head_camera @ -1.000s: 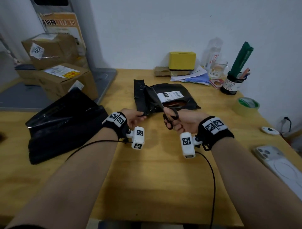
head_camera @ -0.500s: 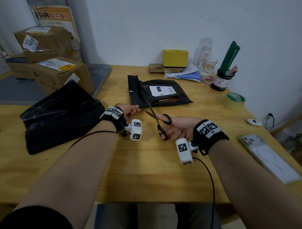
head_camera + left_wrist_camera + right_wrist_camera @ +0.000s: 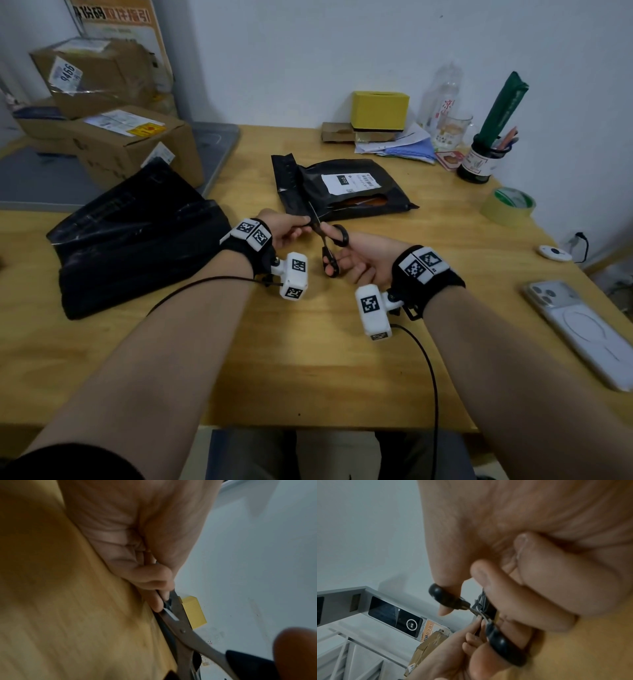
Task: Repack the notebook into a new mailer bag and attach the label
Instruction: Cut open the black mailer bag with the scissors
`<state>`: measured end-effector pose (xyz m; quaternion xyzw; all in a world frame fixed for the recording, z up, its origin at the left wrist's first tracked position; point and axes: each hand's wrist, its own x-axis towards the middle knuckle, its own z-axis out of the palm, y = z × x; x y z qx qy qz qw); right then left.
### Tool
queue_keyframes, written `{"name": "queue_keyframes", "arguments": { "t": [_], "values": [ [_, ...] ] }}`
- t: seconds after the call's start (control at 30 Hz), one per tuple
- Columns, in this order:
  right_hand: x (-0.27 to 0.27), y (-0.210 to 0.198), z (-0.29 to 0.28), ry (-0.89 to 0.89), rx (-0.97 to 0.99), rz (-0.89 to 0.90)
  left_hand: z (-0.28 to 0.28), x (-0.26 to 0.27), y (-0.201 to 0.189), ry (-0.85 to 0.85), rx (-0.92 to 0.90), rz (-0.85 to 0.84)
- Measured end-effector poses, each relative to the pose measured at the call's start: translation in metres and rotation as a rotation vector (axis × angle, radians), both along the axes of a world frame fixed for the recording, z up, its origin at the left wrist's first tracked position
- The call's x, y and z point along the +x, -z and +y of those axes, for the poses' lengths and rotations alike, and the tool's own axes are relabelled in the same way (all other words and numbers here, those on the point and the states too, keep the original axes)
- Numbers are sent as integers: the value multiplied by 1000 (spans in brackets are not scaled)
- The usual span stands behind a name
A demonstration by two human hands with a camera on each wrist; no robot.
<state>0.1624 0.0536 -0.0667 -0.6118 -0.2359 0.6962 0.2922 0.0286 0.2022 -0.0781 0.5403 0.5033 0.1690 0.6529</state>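
Note:
The old black mailer (image 3: 308, 192) lies on the wooden table (image 3: 308, 359), cut open along its near edge. A white label (image 3: 351, 183) is stuck on top of it, and the orange-brown notebook (image 3: 363, 202) shows through the slit. A pile of new black mailer bags (image 3: 137, 233) lies to the left. Black-handled scissors (image 3: 329, 246) hang just in front of the mailer. My right hand (image 3: 342, 253) grips their handle loops (image 3: 505, 642). My left hand (image 3: 303, 222) pinches the closed blades (image 3: 171, 601) near the tip.
Taped cardboard boxes (image 3: 137, 147) stand at the back left. Along the wall are a yellow box (image 3: 380, 109), papers, a bottle, a glass and a pen jar (image 3: 479, 164). A tape roll (image 3: 508, 205), a small white device (image 3: 553, 252) and a phone (image 3: 582, 329) lie at the right.
The scissors have come off the mailer and back toward me, and their blades have closed. My left hand let go of the mailer's edge and now pinches the blades.

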Motion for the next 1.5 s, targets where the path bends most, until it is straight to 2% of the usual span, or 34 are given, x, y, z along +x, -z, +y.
{"name": "queue_keyframes", "arguments": {
  "t": [0.43,0.77,1.0,1.5],
  "values": [
    [-2,0,18,-3,9,-65,-7,0,-10,53,32,44],
    [-2,0,14,-4,41,-5,-8,-1,-11,47,3,18],
    [-4,-2,18,8,37,-48,-7,-2,-11,67,-22,23],
    [-5,0,19,62,49,-88,-6,0,-10,104,10,102]
  ]
}}
